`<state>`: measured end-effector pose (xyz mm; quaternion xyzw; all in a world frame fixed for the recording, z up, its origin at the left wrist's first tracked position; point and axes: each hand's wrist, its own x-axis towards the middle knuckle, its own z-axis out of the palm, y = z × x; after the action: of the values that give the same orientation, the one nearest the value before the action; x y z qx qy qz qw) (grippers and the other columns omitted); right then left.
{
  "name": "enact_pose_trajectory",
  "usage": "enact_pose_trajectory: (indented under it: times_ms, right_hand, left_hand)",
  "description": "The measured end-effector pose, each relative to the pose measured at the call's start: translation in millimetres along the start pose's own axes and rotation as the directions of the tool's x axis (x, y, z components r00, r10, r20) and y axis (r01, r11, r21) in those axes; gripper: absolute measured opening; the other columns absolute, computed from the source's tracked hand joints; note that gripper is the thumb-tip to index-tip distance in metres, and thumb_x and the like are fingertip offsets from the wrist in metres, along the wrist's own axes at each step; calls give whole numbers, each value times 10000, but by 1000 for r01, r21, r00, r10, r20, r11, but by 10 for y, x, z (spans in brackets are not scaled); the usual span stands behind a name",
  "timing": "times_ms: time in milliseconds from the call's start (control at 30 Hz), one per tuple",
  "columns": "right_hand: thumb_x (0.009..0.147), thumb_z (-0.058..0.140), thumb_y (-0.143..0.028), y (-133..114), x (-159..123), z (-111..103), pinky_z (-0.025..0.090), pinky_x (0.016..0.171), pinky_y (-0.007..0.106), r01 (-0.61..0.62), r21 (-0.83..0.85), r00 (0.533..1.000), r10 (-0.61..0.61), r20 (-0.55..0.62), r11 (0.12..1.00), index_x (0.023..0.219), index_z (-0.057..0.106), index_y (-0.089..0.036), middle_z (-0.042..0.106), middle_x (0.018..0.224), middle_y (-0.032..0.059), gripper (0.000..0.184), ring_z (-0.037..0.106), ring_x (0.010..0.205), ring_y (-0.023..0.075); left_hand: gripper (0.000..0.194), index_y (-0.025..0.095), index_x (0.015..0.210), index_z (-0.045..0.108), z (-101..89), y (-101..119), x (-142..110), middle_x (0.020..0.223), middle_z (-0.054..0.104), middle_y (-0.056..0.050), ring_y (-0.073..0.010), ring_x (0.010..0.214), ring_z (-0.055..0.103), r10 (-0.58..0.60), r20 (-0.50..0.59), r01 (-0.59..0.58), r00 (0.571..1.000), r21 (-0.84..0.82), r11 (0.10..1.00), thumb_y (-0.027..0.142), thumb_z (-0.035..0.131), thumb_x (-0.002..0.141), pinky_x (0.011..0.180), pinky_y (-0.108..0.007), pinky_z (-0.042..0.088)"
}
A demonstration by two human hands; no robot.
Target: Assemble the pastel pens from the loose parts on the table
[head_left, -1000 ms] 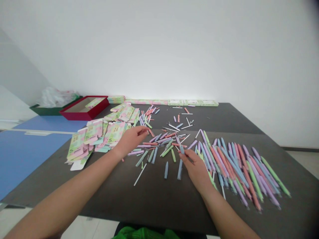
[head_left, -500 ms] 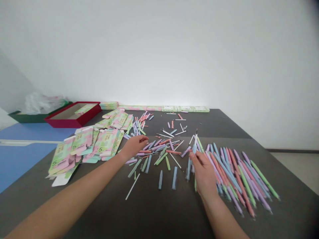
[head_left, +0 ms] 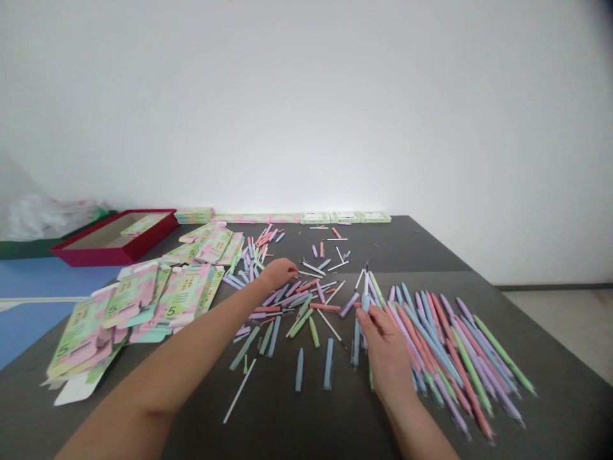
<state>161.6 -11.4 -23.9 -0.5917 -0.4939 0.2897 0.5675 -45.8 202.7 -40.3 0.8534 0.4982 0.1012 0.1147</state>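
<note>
My right hand (head_left: 387,345) pinches a blue pen barrel (head_left: 366,302) with a white refill (head_left: 366,281) standing up out of it, tip upward. Over the far side of the loose pen parts, my left hand (head_left: 279,273) has its fingers drawn together close to some white refills (head_left: 313,268); whatever is between them is hidden. Below it spreads a jumble of pastel barrels, including a green barrel (head_left: 313,332) and a coral one (head_left: 324,307). Two blue pieces, a pointed one (head_left: 299,369) and a straight barrel (head_left: 328,364), lie apart nearer me.
Full-length pens (head_left: 472,358) lie in rows to the right. Flattened printed cartons (head_left: 138,294) overlap on the left, behind them a red box tray (head_left: 90,257) and a plastic bag (head_left: 52,217). Small packs (head_left: 316,218) line the table's back edge by the wall.
My left hand has reached farther forward and right, toward the white refills. My right hand keeps hold of the blue barrel. The view has shifted slightly.
</note>
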Motion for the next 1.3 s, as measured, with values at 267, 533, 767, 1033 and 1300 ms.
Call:
enact_pose_trajectory:
  times_ms: [267, 533, 767, 1033, 1300]
  right_hand:
    - [859, 477, -400, -32, -12, -14, 393, 732, 288, 1, -68, 1000, 0, 17, 998, 999, 637, -211, 630, 929, 31, 285, 549, 831, 203]
    - [864, 475, -381, -12, -7, 6, 382, 775, 277, 23, -31, 999, -21, 39, 999, 980, 632, -209, 627, 928, 20, 260, 548, 879, 194]
    - [853, 475, -395, -55, -35, 72, 404, 723, 284, 46, -63, 984, -34, 178, 997, 924, 651, -215, 635, 876, 30, 261, 556, 837, 208]
    - [852, 461, -350, -8, -74, 174, 399, 655, 279, 167, -150, 947, -116, 298, 975, 687, 590, -198, 563, 703, 11, 259, 532, 701, 180]
    - [850, 473, -330, -2, -68, 189, 400, 683, 281, 153, -149, 946, -101, 309, 977, 754, 621, -199, 587, 763, 17, 220, 544, 754, 186]
  left_hand:
    - [145, 201, 682, 720, 123, 49, 157, 828, 671, -87, -217, 807, 576, 16, 33, -16, 999, -3, 1000, 256, 592, 642, 753, -291, 391]
    - [202, 158, 629, 659, -10, 251, 48, 704, 628, -65, -199, 748, 558, -10, -54, -5, 998, -272, 962, 313, 553, 704, 721, -294, 403]
    - [276, 163, 868, 575, -262, 793, -477, 816, 599, -7, -83, 697, 549, -170, -108, -40, 980, -931, 363, 403, 439, 845, 705, -210, 445]
    - [112, 150, 780, 615, -343, 1125, -860, 774, 609, 13, -49, 672, 563, -216, 96, 23, 972, -948, -317, 257, 643, 760, 673, -166, 464]
    - [129, 141, 767, 624, -367, 1172, -908, 737, 607, 9, -56, 662, 562, -210, 106, 39, 972, -953, -301, 269, 640, 762, 658, -171, 455]
